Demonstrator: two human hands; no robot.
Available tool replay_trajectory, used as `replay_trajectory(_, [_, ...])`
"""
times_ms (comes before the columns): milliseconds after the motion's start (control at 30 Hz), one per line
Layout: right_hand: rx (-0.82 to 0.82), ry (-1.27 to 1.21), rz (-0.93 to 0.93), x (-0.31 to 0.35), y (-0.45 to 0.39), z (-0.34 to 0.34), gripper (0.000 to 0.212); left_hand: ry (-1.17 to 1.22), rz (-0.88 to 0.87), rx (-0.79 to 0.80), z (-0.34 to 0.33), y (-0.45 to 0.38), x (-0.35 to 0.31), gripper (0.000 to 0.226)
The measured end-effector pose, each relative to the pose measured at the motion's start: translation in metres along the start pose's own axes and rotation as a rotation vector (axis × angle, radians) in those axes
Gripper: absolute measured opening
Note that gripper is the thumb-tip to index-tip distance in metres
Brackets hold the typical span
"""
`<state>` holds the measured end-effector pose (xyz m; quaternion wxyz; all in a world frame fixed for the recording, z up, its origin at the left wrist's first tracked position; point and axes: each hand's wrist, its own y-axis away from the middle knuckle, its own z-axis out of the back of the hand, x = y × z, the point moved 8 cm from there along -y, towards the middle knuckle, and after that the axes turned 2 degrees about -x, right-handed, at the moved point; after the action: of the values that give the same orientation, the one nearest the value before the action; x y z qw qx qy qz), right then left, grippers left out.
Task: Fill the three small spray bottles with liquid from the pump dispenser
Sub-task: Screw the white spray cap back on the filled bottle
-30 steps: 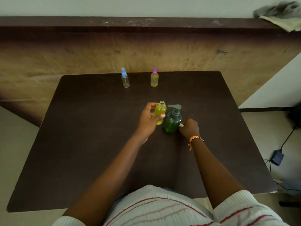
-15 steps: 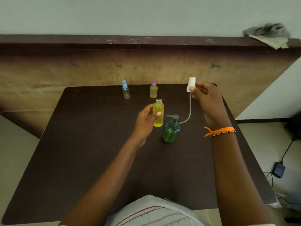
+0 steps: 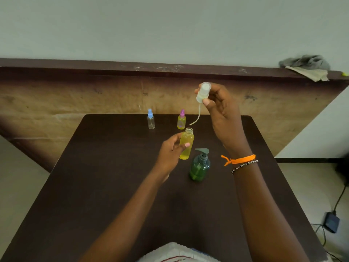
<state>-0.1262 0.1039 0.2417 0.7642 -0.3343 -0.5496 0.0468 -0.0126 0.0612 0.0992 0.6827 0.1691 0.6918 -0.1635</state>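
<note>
My left hand (image 3: 170, 154) holds an uncapped spray bottle (image 3: 186, 143) full of yellow liquid, upright just above the dark table (image 3: 105, 186). My right hand (image 3: 221, 110) is raised above and to the right of it, pinching the bottle's white spray cap (image 3: 203, 92). The cap's thin tube hangs down with its tip just above the open neck. The green pump dispenser (image 3: 199, 165) stands on the table right of the held bottle. At the table's far edge stand a clear bottle with a blue cap (image 3: 150, 120) and a yellow-filled bottle with a pink cap (image 3: 181, 120).
A wooden panel with a dark ledge (image 3: 132, 69) runs behind the table. Crumpled cloths (image 3: 306, 66) lie on the ledge at the right. A black adapter with cables (image 3: 331, 222) sits on the floor to the right.
My right hand picked the white spray cap up from beside the dispenser, lifted it high, then brought it left toward the open bottle. My left hand raised the bottle slightly.
</note>
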Motion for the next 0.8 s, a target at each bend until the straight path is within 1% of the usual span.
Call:
replay_trajectory(100, [0.061,-0.011,0.003,0.002,0.000,-0.008,0.027,-0.002,-0.006,-0.002,0.001,0.001,-0.001,0.029])
replay_trajectory(233, [0.102,-0.043,-0.019,0.002,0.001,-0.013,0.028,-0.001,-0.009,0.002,0.002,0.002,0.000,0.030])
replay_trajectory(333, [0.168,-0.010,-0.046,-0.003,0.000,-0.020,0.028,0.009,-0.011,0.007,0.001,0.003,-0.002,0.030])
replay_trajectory(467, [0.240,-0.052,-0.171,-0.016,0.004,-0.030,0.028,0.022,-0.028,0.008,0.002,0.004,-0.005,0.030])
replay_trajectory(533, [0.217,-0.077,-0.250,-0.025,0.008,-0.031,0.027,0.022,-0.039,0.010,0.002,0.005,-0.006,0.029])
replay_trajectory(667, [0.112,-0.080,-0.364,-0.046,0.015,-0.025,0.023,0.017,-0.080,0.018,0.004,0.008,-0.014,0.029])
replay_trajectory(733, [0.100,-0.097,-0.418,-0.057,0.020,-0.024,0.024,0.031,-0.092,0.015,0.006,0.008,-0.016,0.029])
replay_trajectory(800, [0.122,-0.140,-0.455,-0.064,0.025,-0.025,0.025,0.042,-0.102,0.017,0.007,0.007,-0.019,0.028])
